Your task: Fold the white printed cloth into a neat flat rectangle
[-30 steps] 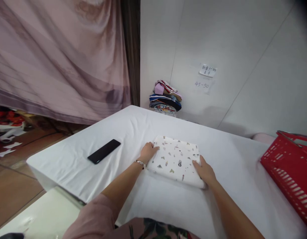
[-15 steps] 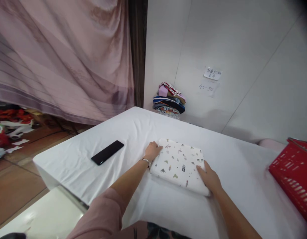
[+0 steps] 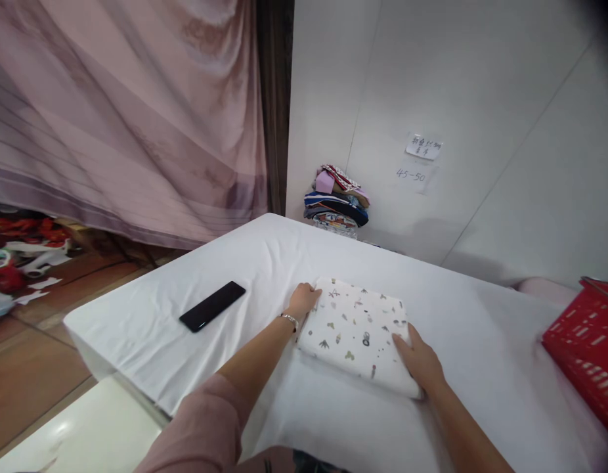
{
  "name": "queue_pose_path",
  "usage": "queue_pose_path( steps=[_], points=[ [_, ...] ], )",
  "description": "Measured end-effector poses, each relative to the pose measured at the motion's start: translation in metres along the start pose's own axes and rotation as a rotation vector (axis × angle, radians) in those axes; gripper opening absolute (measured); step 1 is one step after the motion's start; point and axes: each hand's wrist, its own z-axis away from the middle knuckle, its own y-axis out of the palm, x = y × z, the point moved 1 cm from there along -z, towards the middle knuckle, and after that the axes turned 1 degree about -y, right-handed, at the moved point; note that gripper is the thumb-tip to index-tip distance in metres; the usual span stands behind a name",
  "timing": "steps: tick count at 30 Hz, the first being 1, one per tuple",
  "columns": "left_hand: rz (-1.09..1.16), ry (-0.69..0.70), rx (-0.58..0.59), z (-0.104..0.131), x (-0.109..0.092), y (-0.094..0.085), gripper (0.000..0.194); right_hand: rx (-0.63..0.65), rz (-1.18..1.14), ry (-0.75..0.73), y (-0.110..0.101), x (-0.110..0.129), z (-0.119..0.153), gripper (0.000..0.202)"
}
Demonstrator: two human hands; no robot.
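A folded white cloth [image 3: 356, 335] with small leaf and figure prints lies flat on the white-covered table [image 3: 264, 263]. My left hand [image 3: 304, 301] grips its left edge near the far corner, thumb on top and the other fingers partly hidden at the side. On the opposite side my right hand [image 3: 419, 355] is closed on the right edge, its thumb lying over the print and its fingers around the outside. A black phone [image 3: 213, 306] rests on the table to the left of my left hand, touched by neither hand.
A red plastic basket [image 3: 587, 348] stands at the right edge of the table. Folded fabrics [image 3: 336, 197] are stacked beyond the far edge, against the wall. A pale surface [image 3: 87, 427] adjoins at lower left. Pink curtain [image 3: 136, 112] hangs behind.
Both hands keep their hold on the folded cloth. The whole view has shifted slightly; the cloth and hands sit a little lower and to the right in the picture.
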Motion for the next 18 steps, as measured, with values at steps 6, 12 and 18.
queue_pose_path(
  steps=[6,12,18],
  points=[
    [-0.027,0.018,-0.02,-0.008,-0.009,0.005,0.028,0.009,0.0,0.005,-0.003,0.003,0.003,0.072],
    [-0.028,0.012,0.035,-0.013,-0.008,0.003,0.027,0.014,-0.001,0.012,-0.005,0.006,0.005,0.072],
    [-0.019,-0.014,0.089,-0.016,-0.009,-0.002,0.027,0.008,-0.004,0.012,-0.002,0.003,0.003,0.073]
  ],
)
